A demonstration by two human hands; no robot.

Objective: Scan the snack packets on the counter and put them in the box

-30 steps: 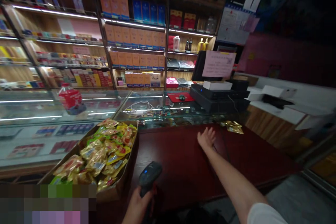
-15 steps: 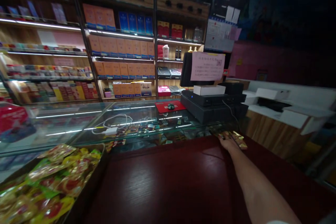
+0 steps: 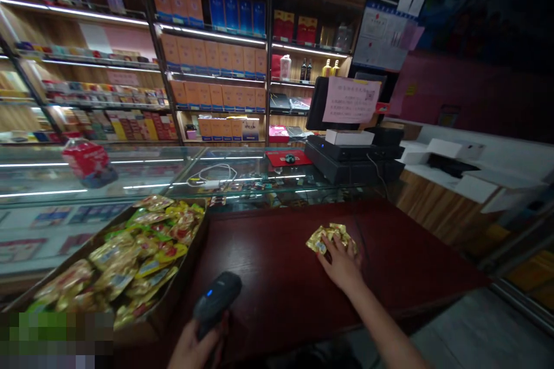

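Observation:
A dark handheld barcode scanner with a lit blue light is gripped in my left hand, low over the near edge of the dark red table. My right hand lies palm down on a small bunch of shiny gold snack packets, its fingers bent over them. Part of the bunch is hidden under that hand. Left of the scanner stands an open cardboard box heaped with gold, yellow and green packets.
Behind the table runs a glass display counter with a red-wrapped bundle, a white cable, a mouse and a black cash register. Stocked shelves line the wall. A pixelated patch covers the lower left corner.
My right hand and the gold packets have come nearer, from the table's far right part toward its middle. My left hand with the scanner has entered from below. The view has shifted.

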